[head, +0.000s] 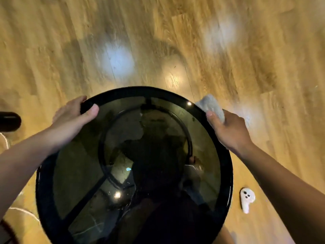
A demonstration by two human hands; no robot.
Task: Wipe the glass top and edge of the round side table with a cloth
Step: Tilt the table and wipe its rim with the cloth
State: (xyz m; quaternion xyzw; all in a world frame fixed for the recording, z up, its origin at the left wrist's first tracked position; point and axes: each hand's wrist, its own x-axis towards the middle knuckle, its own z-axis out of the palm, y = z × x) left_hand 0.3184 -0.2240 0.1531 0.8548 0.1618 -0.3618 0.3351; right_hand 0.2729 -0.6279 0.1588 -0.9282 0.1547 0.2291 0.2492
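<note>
Right hand [228,129] clenched around a pale cloth [210,105], pressing it against the black rim [226,166] at the far right of the round side table [45,199]. Left hand [70,118] gripping the rim opposite, thumb lying on top, steadying. Edge wiping apparently under way, with most of the circumference seemingly left. Glass top [73,169] directly below, dark and reflective, faint specks near the middle; hard to tell whether wiped already. On the wooden floor [70,41] beside the table, a small white controller [247,199].
</note>
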